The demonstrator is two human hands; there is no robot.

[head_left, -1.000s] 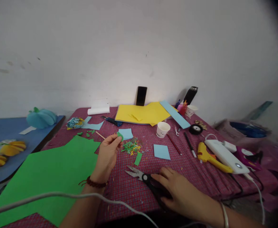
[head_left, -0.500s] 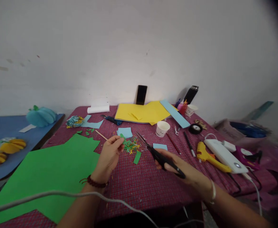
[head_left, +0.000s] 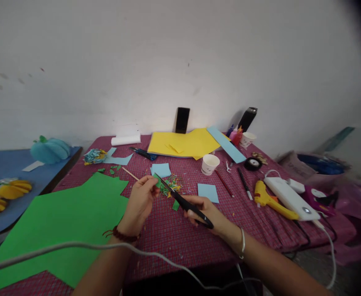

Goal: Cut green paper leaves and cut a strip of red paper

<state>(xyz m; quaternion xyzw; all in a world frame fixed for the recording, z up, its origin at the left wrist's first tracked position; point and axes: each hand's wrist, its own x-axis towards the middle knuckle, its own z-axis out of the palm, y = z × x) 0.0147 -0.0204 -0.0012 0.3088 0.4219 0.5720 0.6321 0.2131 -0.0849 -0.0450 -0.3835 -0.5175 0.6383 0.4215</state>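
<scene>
Pinched in my left hand (head_left: 142,200) is a small green paper piece (head_left: 157,181). Black scissors (head_left: 185,203) are in my right hand (head_left: 202,209), their blade tips touching or very near that green piece. Behind the blades lies a pile of green, yellow and blue paper shreds (head_left: 173,183). A green strip (head_left: 176,205) rests partly under the scissors. A thin wooden stick (head_left: 130,173) points out beyond my left hand. Light blue squares lie behind the pile (head_left: 161,169) and to its right (head_left: 208,192).
A large green sheet (head_left: 72,209) covers the left side, with a white cable (head_left: 156,255) crossing in front. Farther back are yellow paper (head_left: 183,144) and a paper cup (head_left: 210,164). On the right lie a yellow glue gun (head_left: 271,201) and a white power strip (head_left: 291,199).
My right hand has moved left with the scissors, bringing the blades to the green piece in my left hand. The right light blue square is now more fully uncovered.
</scene>
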